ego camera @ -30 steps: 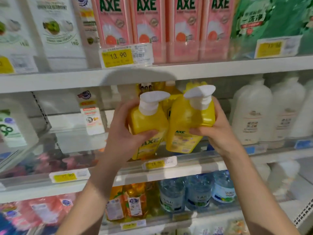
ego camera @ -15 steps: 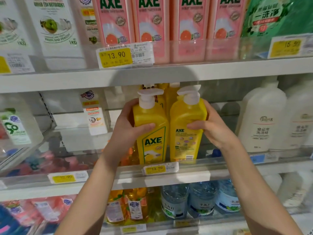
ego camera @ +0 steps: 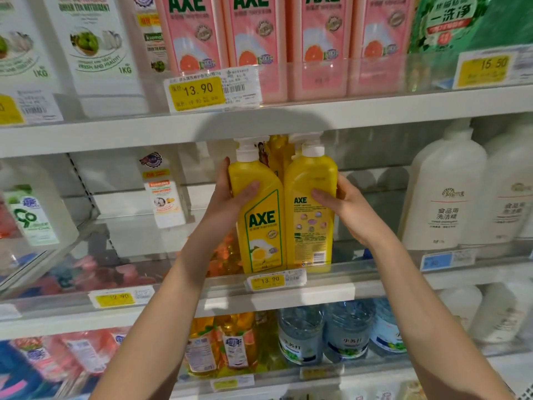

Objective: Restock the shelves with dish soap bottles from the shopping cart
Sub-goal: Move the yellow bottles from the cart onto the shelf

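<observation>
- The left bottle and right bottle, tilted and raised a second ago, now stand upright and touching at the front of the middle shelf, above the price tag.
- The left hand wraps the left bottle, thumb across its front.
- The right hand grips the right bottle likewise (back label facing out).
- Placement looks nearly done; only releasing them remains.

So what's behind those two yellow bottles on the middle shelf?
More yellow bottles show in the gap between the left bottle and the right bottle, up near their tops. How many, and how deep the row runs, the front pair hides.
</observation>
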Tool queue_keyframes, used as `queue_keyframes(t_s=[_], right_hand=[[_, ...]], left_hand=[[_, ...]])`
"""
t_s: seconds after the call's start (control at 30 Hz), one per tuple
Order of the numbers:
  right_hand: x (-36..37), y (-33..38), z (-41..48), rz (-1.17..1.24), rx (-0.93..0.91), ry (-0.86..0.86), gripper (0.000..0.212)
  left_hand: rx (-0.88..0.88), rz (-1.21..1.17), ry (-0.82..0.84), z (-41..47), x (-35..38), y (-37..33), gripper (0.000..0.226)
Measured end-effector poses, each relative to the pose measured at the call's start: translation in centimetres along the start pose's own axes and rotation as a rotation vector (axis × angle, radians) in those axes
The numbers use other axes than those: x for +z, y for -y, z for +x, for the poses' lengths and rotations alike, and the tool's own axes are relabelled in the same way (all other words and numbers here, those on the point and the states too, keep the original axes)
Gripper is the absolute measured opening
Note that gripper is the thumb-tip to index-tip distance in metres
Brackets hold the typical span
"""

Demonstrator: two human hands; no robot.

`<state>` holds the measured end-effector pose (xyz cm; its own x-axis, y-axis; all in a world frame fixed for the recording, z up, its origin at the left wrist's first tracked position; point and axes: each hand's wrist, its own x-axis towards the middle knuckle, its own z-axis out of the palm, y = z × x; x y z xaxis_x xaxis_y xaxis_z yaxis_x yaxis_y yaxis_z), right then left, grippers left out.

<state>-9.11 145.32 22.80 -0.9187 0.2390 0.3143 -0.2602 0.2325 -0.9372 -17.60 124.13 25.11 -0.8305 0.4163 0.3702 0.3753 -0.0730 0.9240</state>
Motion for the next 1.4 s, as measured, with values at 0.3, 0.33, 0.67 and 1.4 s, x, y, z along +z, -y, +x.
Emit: queue_keyframes(t_s=[0.3, 0.33, 0.67, 1.4], right_hand=[[2.1, -3.6, -2.5, -0.306, 0.021, -0.156, 0.068], [2.1, -3.5, -2.4, -0.309, 0.024, -0.158, 0.066], [2.6, -4.1, -2.4, -0.333, 0.031, -0.208, 0.051], [3.7, -4.3, -3.5, -0.460, 0.086, -0.278, 0.043]], left_hand=[[-0.160, 0.272, 0.082, -3.9, 0.1, 5.3, 0.042], [-0.173, 0.285, 0.083, -3.6, 0.0, 5.3, 0.039], [-0.258, 0.300, 0.090, -2.5, -0.1, 6.1, 0.022], [-0.242, 0.461, -0.018, -2.9, 1.6, 6.5, 0.038]])
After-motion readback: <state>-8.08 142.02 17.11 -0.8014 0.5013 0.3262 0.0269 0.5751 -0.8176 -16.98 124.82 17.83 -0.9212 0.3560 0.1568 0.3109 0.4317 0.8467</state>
